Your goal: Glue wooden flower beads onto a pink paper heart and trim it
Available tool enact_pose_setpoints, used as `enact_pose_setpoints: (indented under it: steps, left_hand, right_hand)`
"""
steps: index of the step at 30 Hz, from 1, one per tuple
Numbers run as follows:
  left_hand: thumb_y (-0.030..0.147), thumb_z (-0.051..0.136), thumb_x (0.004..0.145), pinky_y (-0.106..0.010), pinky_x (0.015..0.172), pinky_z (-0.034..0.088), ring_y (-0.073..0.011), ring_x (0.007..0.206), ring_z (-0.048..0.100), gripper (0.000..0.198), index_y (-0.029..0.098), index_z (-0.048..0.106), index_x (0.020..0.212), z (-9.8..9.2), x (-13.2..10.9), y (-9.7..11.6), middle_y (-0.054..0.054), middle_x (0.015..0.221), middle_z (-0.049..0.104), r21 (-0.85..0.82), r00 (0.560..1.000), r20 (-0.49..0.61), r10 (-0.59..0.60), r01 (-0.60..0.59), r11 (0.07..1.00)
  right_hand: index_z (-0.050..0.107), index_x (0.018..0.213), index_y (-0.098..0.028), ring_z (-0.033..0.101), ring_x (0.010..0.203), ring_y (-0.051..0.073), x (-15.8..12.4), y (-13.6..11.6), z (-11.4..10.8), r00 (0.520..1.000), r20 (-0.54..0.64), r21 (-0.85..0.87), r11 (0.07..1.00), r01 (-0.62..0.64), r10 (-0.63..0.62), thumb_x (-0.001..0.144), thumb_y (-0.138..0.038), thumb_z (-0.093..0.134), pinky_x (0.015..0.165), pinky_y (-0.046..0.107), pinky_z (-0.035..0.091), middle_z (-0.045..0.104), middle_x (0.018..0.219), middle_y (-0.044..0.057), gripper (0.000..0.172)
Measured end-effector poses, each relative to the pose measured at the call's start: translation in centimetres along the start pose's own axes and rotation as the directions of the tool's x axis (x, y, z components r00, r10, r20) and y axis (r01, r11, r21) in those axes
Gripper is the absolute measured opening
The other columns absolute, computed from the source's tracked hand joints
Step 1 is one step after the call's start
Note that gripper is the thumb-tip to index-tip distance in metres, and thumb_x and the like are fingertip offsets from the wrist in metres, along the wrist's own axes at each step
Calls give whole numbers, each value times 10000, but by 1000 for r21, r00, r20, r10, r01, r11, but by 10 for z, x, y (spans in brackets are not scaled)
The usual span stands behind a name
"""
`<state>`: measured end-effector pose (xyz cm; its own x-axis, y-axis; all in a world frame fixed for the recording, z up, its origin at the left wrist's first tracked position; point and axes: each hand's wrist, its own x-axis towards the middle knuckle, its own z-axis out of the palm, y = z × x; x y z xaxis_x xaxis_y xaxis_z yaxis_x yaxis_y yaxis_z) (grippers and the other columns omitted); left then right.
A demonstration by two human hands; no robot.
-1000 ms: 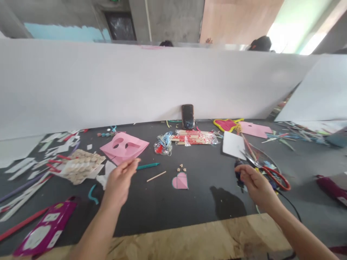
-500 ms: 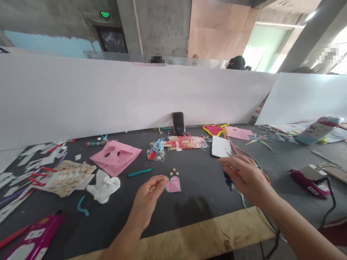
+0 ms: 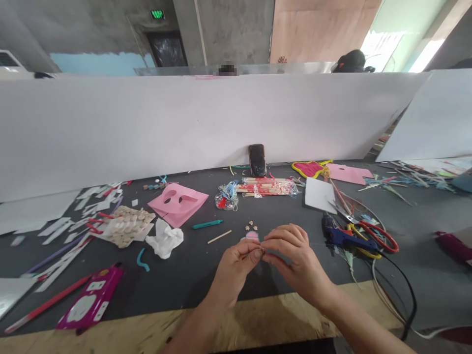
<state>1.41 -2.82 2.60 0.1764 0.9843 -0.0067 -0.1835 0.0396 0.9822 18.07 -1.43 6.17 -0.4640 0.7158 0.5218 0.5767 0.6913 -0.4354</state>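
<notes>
My left hand (image 3: 236, 268) and my right hand (image 3: 291, 254) meet above the dark table top, fingertips pinched together on something too small to make out (image 3: 262, 250). Just behind them, a pink paper heart (image 3: 251, 237) is mostly hidden by my fingers. Several tiny wooden flower shapes (image 3: 250, 226) lie beyond it. A teal marker (image 3: 207, 224) and a wooden stick (image 3: 219, 237) lie to the left of my hands. To their right sits a blue hot glue gun (image 3: 346, 238).
Red-handled scissors (image 3: 379, 237) lie by the glue gun, its black cord trailing off the table's front edge. Further back are a pink paper mask (image 3: 177, 204), white tissue (image 3: 164, 239), a white card (image 3: 320, 195) and a phone (image 3: 257, 160) against a white board.
Both hands have come together over the heart and now pinch something. My right hand has moved left, away from the glue gun, which now shows fully. The head view has shifted slightly.
</notes>
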Motion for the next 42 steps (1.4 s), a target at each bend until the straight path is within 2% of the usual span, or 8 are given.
enact_pose_setpoints:
  steps: [7,10,13,20,29,33,36,42]
  left_hand:
    - [415,580,848,-327,827,452,-223,922,582,290,171,737,846,2,-2,0,-78,924,669,133,999,24,38,-41,990]
    - [385,597,842,-331,829,459,-226,962,583,235,199,701,940,2,-3,-3,-85,1019,649,269,993,-39,113,-99,958]
    - [354,613,838,-329,838,469,-214,988,581,240,230,652,1040,4,-5,-6,-85,1119,599,383,968,-116,220,-161,910]
    - [303,582,871,-354,966,450,-207,1140,533,179,275,685,1015,9,-7,-6,-63,1168,546,470,955,-56,292,-233,852]
    - [289,597,860,-367,945,472,-217,1112,557,157,278,705,973,3,-9,-11,-66,1151,560,550,934,-53,353,-267,791]
    - [244,602,853,-379,933,476,-226,1108,555,154,266,697,972,-5,-8,-18,-70,1143,569,641,923,-70,378,-248,726]
    - [211,601,851,-389,893,486,-235,1086,550,157,267,696,962,-10,-6,-23,-72,1123,586,764,887,-21,461,-283,580]
    - [131,597,842,-423,899,458,-242,1050,538,157,228,660,949,-13,-4,-26,-82,1060,620,895,798,160,582,-366,256]
  right_hand:
    - [696,899,-274,572,946,224,-8,9,5,981,35,246,950,-193,190,884,-308,580,872,397,419,689,921,45,122]
    - [691,848,-232,573,835,200,-12,10,10,876,180,569,678,-464,448,851,-425,601,764,325,459,661,847,42,212]
    - [679,806,-199,543,732,159,-15,10,14,781,320,693,430,-579,537,811,-479,634,698,279,446,630,770,13,284]
    - [637,724,-169,481,669,128,-17,7,21,768,394,751,305,-586,505,813,-509,621,675,266,424,561,685,0,352]
    - [652,753,-178,518,685,159,-22,15,28,773,365,694,402,-598,519,865,-528,529,673,298,450,571,685,17,388]
    - [680,956,-233,537,1004,234,-24,26,23,822,182,560,631,-537,539,836,-447,594,885,360,424,630,1030,71,260]
    - [679,956,-236,595,913,217,-22,28,22,821,268,448,689,-569,504,857,-432,563,826,343,460,668,950,51,248]
    - [685,791,-200,605,759,180,-15,22,34,768,413,490,591,-641,490,821,-434,606,710,289,475,681,781,16,248]
